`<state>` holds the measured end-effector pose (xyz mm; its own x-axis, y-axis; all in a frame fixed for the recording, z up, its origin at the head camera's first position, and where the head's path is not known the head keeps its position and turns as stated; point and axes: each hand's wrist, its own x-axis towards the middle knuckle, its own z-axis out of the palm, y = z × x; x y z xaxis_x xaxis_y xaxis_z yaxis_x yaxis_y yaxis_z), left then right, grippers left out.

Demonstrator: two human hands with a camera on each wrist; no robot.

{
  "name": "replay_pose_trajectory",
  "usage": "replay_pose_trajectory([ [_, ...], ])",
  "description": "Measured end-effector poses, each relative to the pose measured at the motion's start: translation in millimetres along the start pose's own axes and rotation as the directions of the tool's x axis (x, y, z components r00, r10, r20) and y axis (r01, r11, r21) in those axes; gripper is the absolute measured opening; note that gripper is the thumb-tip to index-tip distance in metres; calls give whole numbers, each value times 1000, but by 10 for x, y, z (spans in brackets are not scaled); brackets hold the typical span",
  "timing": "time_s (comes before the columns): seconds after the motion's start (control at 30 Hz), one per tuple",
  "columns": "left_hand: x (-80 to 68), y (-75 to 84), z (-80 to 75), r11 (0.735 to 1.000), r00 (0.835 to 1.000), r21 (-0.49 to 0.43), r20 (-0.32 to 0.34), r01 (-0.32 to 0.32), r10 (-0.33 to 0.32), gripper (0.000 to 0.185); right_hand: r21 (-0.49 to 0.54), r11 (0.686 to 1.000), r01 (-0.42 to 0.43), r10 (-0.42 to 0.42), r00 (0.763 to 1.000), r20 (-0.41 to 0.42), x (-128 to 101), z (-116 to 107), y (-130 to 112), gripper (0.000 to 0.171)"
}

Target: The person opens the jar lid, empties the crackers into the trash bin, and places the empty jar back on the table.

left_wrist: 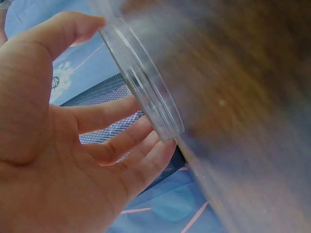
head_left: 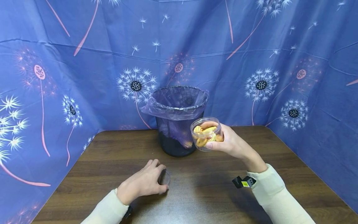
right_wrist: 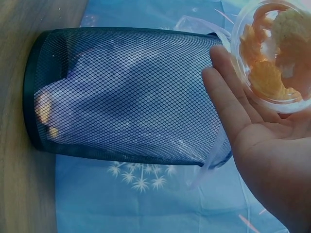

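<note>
My right hand (head_left: pixel 236 143) holds a clear plastic jar (head_left: pixel 193 134) up in the air, just in front of the bin's right side. Yellow-orange, ridged snack pieces (head_left: pixel 202 142) lie inside it, and its top is uncovered. In the right wrist view the fingers support the jar (right_wrist: pixel 236 53) from beneath and beside. Low over the table, my left hand (head_left: pixel 145 180) grips a round clear lid (head_left: pixel 165 178) by its edge. The left wrist view shows the thumb on one part of the lid's rim (left_wrist: pixel 146 87) and the fingertips on another.
A black mesh waste bin (head_left: pixel 170 127) stands at the table's far edge, lined with a purple translucent bag (head_left: pixel 149 107) folded over its rim. Through the mesh, orange bits (right_wrist: pixel 44 114) show near its base. A blue dandelion-print cloth (head_left: pixel 223 77) hangs around the wooden table (head_left: pixel 112 149).
</note>
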<state>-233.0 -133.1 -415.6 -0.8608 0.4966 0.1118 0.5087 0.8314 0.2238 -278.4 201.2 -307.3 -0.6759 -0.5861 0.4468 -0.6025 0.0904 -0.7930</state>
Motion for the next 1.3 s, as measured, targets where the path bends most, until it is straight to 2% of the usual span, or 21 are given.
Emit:
replay_pose_trajectory([
  [0.37,-4,-43,7,999,999,12,-13,-35,35,71,-34,999,-4,4,1000,-22,1,-6,-7,55],
  [0.53,-11,-44,2,999,999,24,-21,-47,48,70,-144,990,-10,1,998,-62,-4,1,-27,58],
  [0.67,-19,-28,-44,998,998,21,-24,-58,58,69,-244,969,-20,-6,995,-102,-11,18,-62,62],
  [0.8,-32,-1,-153,995,992,12,-81,-98,99,64,-332,943,-30,-18,990,-141,-14,45,-117,65],
  [1.0,-56,54,-450,990,965,36,-219,-137,142,58,-468,883,-34,-62,980,-189,-22,86,-195,70],
  [1.1,-56,94,-616,989,945,36,-293,-141,145,55,-517,855,-30,-88,976,-201,-27,102,-226,72],
  [1.2,-37,136,-774,987,913,21,-377,-157,153,50,-555,832,-23,-109,973,-204,-35,119,-248,76],
  [1.3,15,173,-922,979,867,6,-465,-202,181,45,-584,811,-18,-127,970,-207,-48,137,-265,80],
])
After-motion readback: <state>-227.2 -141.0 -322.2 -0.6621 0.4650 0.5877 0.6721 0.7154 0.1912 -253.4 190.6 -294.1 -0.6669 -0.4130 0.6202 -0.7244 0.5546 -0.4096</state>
